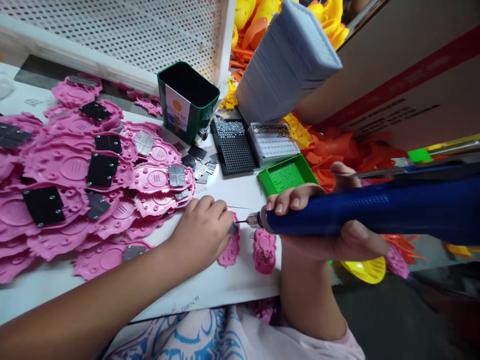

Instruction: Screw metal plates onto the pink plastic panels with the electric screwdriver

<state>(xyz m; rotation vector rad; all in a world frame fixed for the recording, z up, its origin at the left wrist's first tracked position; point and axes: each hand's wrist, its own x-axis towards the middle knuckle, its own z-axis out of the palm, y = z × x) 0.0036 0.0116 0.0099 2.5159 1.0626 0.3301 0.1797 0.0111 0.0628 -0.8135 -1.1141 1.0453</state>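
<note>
Right hand point(318, 220) gripping blue electric screwdriver point(375, 207), left hand point(204, 227) pinching small metal plate point(233, 228) on pink plastic piece point(229, 250)

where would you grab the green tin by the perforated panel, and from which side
Take the green tin by its upper walls, coming from above and the near side. It stands upright with an open top and flat sides, so a hand can span the rim. The perforated panel crowds it behind, pink parts lie to its left and metal plates at its base.
</note>
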